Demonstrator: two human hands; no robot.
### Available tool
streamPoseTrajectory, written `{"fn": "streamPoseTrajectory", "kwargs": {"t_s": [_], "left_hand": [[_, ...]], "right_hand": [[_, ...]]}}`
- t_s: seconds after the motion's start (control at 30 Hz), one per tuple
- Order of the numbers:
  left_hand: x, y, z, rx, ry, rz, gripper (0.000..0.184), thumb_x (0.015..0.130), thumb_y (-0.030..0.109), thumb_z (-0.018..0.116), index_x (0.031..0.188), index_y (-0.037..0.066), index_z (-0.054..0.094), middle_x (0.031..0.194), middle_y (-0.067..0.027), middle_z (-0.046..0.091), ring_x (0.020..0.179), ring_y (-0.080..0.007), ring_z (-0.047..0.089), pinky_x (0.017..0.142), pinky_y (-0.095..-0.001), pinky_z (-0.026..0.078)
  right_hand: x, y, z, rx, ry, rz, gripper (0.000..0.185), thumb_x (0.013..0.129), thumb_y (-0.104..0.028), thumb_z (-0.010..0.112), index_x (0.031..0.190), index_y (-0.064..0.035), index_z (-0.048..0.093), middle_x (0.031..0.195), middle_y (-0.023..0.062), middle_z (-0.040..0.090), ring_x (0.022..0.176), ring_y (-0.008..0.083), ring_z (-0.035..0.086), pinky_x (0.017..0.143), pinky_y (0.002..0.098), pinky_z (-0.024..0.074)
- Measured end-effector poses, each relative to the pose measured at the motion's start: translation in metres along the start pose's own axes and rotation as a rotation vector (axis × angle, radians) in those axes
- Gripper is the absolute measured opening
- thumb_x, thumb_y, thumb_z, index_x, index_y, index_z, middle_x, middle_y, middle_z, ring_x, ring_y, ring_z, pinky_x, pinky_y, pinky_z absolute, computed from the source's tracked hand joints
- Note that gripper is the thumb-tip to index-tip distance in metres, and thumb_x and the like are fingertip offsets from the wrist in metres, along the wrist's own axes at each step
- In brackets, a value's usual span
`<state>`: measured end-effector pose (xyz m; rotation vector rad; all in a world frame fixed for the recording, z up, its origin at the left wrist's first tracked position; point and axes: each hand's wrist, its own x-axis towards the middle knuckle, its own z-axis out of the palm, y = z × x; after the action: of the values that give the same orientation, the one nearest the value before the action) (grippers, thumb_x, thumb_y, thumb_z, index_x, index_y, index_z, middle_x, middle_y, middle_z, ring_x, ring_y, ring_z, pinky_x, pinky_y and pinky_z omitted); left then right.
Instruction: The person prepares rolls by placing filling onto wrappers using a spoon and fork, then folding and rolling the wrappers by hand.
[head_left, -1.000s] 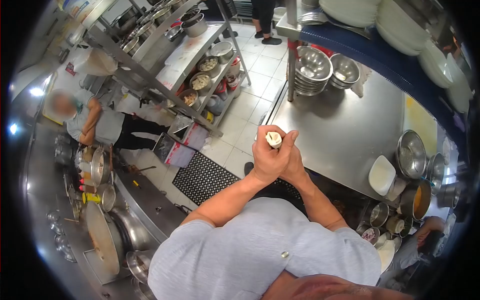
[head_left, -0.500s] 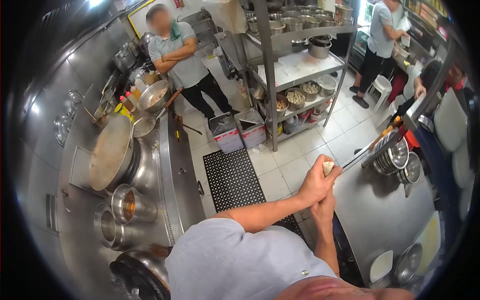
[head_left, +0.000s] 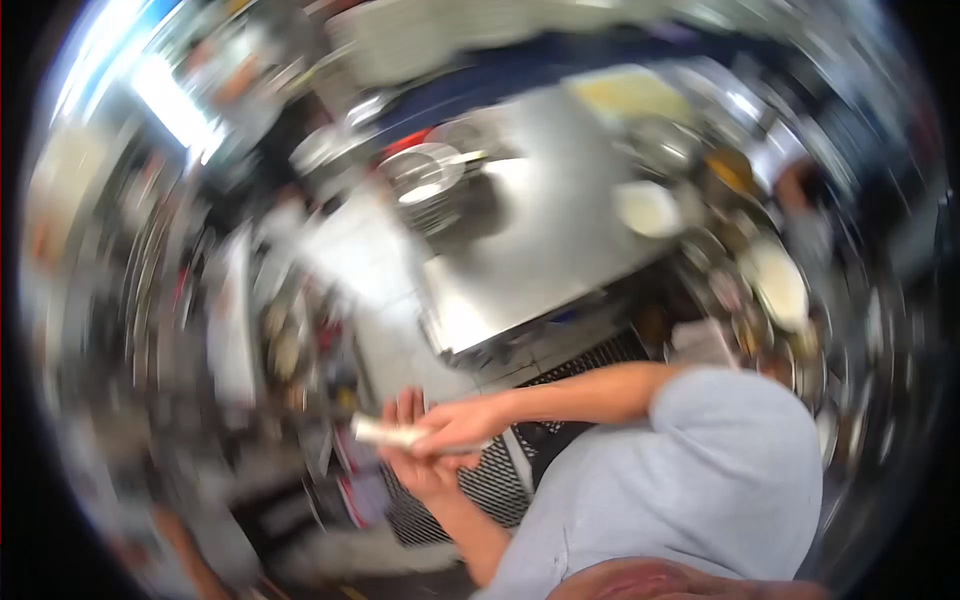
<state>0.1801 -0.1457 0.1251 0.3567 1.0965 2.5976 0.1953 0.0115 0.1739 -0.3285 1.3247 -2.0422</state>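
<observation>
A whitish stick-shaped piece (head_left: 388,433) juts out to the left from my right hand (head_left: 462,424); its kind I cannot make out. My right fingers are closed around its near end. Below it lies my left hand (head_left: 428,472), its fingers stretched out and showing beyond the piece. The piece crosses over the left palm, and part of that palm is hidden by my right hand. Both hands are held in front of my body, over the floor, on the near side of the steel table.
A steel table (head_left: 545,240) bears stacked metal bowls (head_left: 425,180) and a white dish (head_left: 648,209). A black perforated mat (head_left: 500,480) lies on the floor. People stand at the upper left and lower left, blurred. More pans and dishes crowd the right.
The view has swung sharply to the right, bringing the steel table to the middle. My hands, earlier clasped around the whitish piece, have loosened; the left fingers are now spread.
</observation>
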Motion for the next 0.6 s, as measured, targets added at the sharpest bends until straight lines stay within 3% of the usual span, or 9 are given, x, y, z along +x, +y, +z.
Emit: {"fn": "streamPoseTrajectory", "kwargs": {"t_s": [0.03,0.1,0.17,0.2,0.27,0.43,0.5,0.57,0.6], "left_hand": [[-0.009,-0.007,0.008,0.003,0.131,-0.106,0.075,0.103,0.058,0.03,0.151,0.0,0.031,0.148,-0.0287,0.042,0.137,-0.0384,0.044,0.106,-0.0481,0.048],[-0.006,-0.013,0.021,0.021,0.309,-0.124,0.059,0.103,0.058,0.04,0.124,0.004,0.051,0.117,-0.0144,0.061,0.109,-0.026,0.06,0.095,-0.0375,0.053],[-0.002,-0.029,0.057,-0.049,0.525,-0.099,0.042,0.104,0.05,0.049,0.106,0.008,0.052,0.094,-0.0054,0.06,0.087,-0.0153,0.06,0.08,-0.0318,0.055],[0.0,-0.038,0.054,-0.049,0.515,-0.099,0.042,0.104,0.05,0.049,0.106,0.008,0.052,0.094,-0.0054,0.06,0.087,-0.0153,0.06,0.08,-0.0318,0.055],[0.014,-0.07,0.042,-0.174,0.3,-0.152,0.031,0.104,0.042,0.054,0.095,0.012,0.049,0.076,0.0026,0.05,0.067,-0.0087,0.051,0.07,-0.03,0.053],[0.057,-0.11,0.122,-0.151,0.112,-0.224,0.031,0.105,0.041,0.051,0.097,0.011,0.049,0.072,0.0048,0.042,0.064,-0.0065,0.044,0.07,-0.0254,0.047],[0.074,-0.128,0.189,-0.177,0.124,-0.081,0.032,0.104,0.043,0.052,0.105,0.011,0.05,0.074,0.0045,0.044,0.067,-0.0074,0.044,0.072,-0.0278,0.046],[0.073,-0.167,0.257,-0.203,0.073,-0.19,0.037,0.103,0.046,0.053,0.111,0.011,0.053,0.081,0.0017,0.051,0.069,-0.0115,0.049,0.076,-0.0356,0.047],[0.08,-0.196,0.26,-0.128,-0.098,-0.252,0.042,0.101,0.05,0.053,0.116,0.01,0.053,0.085,-0.0007,0.054,0.069,-0.0148,0.051,0.078,-0.0406,0.047]], "right_hand": [[0.003,0.009,-0.004,0.007,0.058,0.029,0.036,0.103,-0.036,0.052,0.106,-0.0008,0.058,0.072,0.0029,0.06,0.054,0.0127,0.06,0.046,0.0254,0.0506],[0.007,0.017,-0.011,-0.022,0.08,0.099,0.047,0.101,-0.046,0.052,0.101,0.0007,0.061,0.071,0.0053,0.061,0.053,0.0158,0.064,0.04,0.028,0.0493],[-0.038,0.002,-0.005,-0.097,0.201,0.114,0.051,0.105,-0.043,0.046,0.104,0.007,0.059,0.072,0.0103,0.065,0.055,0.0159,0.065,0.045,0.0264,0.0535],[-0.055,0.007,-0.01,-0.101,0.208,0.108,0.051,0.105,-0.043,0.046,0.104,0.007,0.059,0.072,0.0103,0.065,0.055,0.0159,0.065,0.045,0.0264,0.0535],[-0.094,0.017,-0.039,-0.06,0.172,0.172,0.051,0.104,-0.044,0.048,0.105,0.0066,0.058,0.073,0.0113,0.065,0.056,0.0175,0.066,0.047,0.0275,0.054],[-0.188,0.005,-0.087,-0.115,0.284,0.114,0.045,0.104,-0.039,0.051,0.109,0.0052,0.057,0.073,0.0093,0.064,0.054,0.0155,0.064,0.045,0.0266,0.049],[-0.228,-0.003,-0.107,-0.006,0.321,-0.029,0.041,0.104,-0.038,0.051,0.108,0.0022,0.058,0.071,0.0078,0.063,0.052,0.0132,0.061,0.042,0.0245,0.0452],[-0.263,-0.008,-0.13,0.139,0.261,-0.101,0.043,0.105,-0.043,0.048,0.109,-0.001,0.058,0.069,0.0065,0.062,0.05,0.0111,0.059,0.041,0.0223,0.0425],[-0.279,-0.012,-0.144,0.199,0.286,-0.089,0.046,0.106,-0.045,0.046,0.111,-0.0015,0.059,0.069,0.0069,0.063,0.051,0.0106,0.059,0.04,0.022,0.0421]]}}
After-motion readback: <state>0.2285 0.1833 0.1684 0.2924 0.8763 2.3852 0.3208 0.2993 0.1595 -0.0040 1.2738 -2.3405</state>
